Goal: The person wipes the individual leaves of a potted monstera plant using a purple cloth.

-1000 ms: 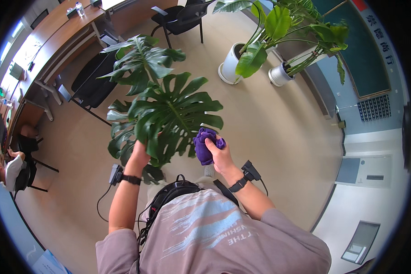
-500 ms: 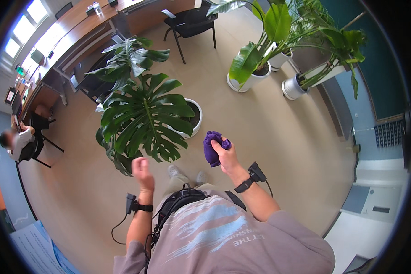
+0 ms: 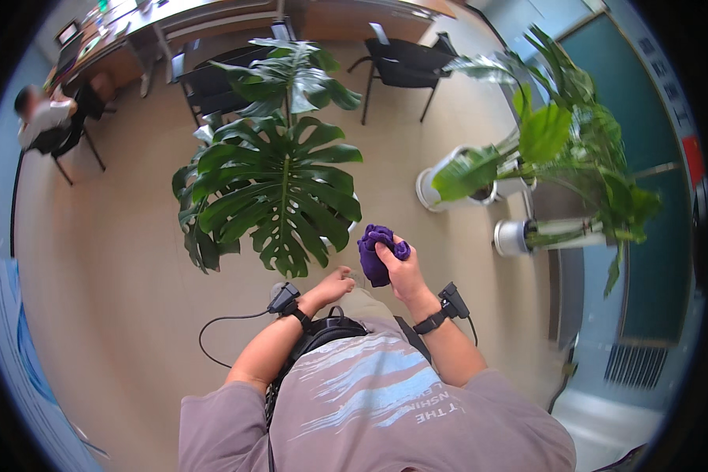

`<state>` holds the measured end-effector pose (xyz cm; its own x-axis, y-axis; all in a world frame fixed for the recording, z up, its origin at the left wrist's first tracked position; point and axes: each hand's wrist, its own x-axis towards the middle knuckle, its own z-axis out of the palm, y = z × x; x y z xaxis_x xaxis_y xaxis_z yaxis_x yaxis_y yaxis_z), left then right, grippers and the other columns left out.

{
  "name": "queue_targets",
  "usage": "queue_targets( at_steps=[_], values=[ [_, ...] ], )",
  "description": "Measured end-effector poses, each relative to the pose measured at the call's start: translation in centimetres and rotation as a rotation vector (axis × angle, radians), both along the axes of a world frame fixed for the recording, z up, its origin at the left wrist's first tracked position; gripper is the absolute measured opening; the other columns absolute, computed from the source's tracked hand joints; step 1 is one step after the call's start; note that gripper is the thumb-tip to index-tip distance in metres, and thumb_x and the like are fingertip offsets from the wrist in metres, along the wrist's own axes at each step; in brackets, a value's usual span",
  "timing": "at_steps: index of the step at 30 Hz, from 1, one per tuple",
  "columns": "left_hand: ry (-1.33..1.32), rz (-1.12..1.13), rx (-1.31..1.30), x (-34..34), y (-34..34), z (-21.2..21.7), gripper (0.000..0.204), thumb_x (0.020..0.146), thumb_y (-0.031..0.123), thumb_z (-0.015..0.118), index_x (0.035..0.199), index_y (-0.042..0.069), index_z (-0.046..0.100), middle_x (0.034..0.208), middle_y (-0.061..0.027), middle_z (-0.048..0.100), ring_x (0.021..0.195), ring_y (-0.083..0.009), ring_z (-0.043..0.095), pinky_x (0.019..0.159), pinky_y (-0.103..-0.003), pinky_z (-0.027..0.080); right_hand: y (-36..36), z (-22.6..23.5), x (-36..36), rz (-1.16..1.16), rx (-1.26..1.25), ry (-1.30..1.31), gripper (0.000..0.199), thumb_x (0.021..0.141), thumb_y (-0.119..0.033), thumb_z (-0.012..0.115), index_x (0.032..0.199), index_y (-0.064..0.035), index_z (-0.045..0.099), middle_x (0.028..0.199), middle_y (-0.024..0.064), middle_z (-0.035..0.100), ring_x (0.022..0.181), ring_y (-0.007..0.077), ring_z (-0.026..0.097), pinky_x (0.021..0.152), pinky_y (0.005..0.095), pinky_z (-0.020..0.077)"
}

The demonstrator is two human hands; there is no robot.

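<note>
A bunched-up purple cloth (image 3: 374, 261) is gripped in my right hand (image 3: 403, 273), its thumb pressed over the front of the folds. My left hand (image 3: 332, 286) holds nothing; its fingers are loosely bent and a little apart, pointing toward the cloth but not touching it. Just ahead of both hands stands a monstera plant (image 3: 283, 185) with large, split dark-green leaves. Its lowest big leaf hangs close beyond my left hand. The leaves hide most of its white pot.
Potted leafy plants stand to the right, in a white pot (image 3: 433, 190) and a smaller white pot (image 3: 511, 237). Black chairs (image 3: 405, 63) and a long desk (image 3: 346, 20) are at the back. A seated person (image 3: 46, 118) is at the far left. A green board (image 3: 653, 259) lines the right wall.
My left hand has swung right and inward, closer to the cloth. My right hand keeps its grip on it. The view has turned left, so the plants and chairs appear farther right.
</note>
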<state>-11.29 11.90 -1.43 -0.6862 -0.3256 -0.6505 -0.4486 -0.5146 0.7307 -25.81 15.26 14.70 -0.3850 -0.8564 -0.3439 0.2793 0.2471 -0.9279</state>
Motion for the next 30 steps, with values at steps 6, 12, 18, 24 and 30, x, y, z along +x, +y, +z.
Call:
queue_targets(
  at_steps=[6,12,18,24,30],
  values=[
    [0.086,0.580,0.203,-3.2,-1.3,-7.9,0.057,0.095,0.023,0.055,0.143,0.007,0.030,0.123,-0.0094,0.056,0.094,-0.0188,0.063,0.077,-0.030,0.050,-5.4,-1.2,-5.4,0.347,0.017,-0.054,0.024,0.094,-0.015,0.061,0.113,-0.0012,0.064,0.096,0.0003,0.065,0.084,0.0082,0.059,0.074,0.0239,0.0493],
    [0.538,1.590,0.355,-4.0,0.6,-8.9,0.032,0.097,0.024,0.050,0.127,0.014,0.053,0.119,-0.0086,0.058,0.110,-0.0252,0.057,0.091,-0.039,0.047,-8.9,-0.4,-8.5,0.584,0.050,-0.205,0.026,0.094,-0.019,0.063,0.113,-0.0014,0.062,0.097,0.0029,0.065,0.085,0.0103,0.062,0.075,0.0259,0.0516],
    [0.931,1.980,0.571,-3.4,3.5,-4.3,0.034,0.094,0.025,0.050,0.123,0.008,0.055,0.124,-0.0088,0.058,0.122,-0.0282,0.052,0.106,-0.042,0.038,-11.3,2.0,-8.0,0.680,0.088,-0.341,0.028,0.094,-0.019,0.062,0.116,-0.0016,0.059,0.103,0.0068,0.066,0.090,0.0160,0.066,0.079,0.0295,0.0545],
    [1.274,1.545,0.387,-5.3,2.5,-6.7,0.037,0.087,-0.002,0.054,0.123,0.007,0.058,0.125,-0.0108,0.062,0.123,-0.0277,0.055,0.103,-0.043,0.047,-12.1,1.9,-6.7,0.771,0.047,-0.215,0.032,0.094,-0.019,0.063,0.120,-0.0009,0.057,0.105,0.0085,0.067,0.091,0.0184,0.067,0.080,0.0324,0.0558],
    [1.546,1.409,0.595,-7.0,-0.2,-7.4,0.032,0.095,0.022,0.059,0.126,0.013,0.058,0.114,-0.0051,0.067,0.098,-0.0184,0.067,0.084,-0.030,0.057,-13.7,4.3,-5.5,0.842,0.054,-0.226,0.031,0.093,-0.017,0.063,0.120,-0.0004,0.058,0.105,0.0077,0.066,0.092,0.0170,0.065,0.081,0.0311,0.0549]
  ],
)
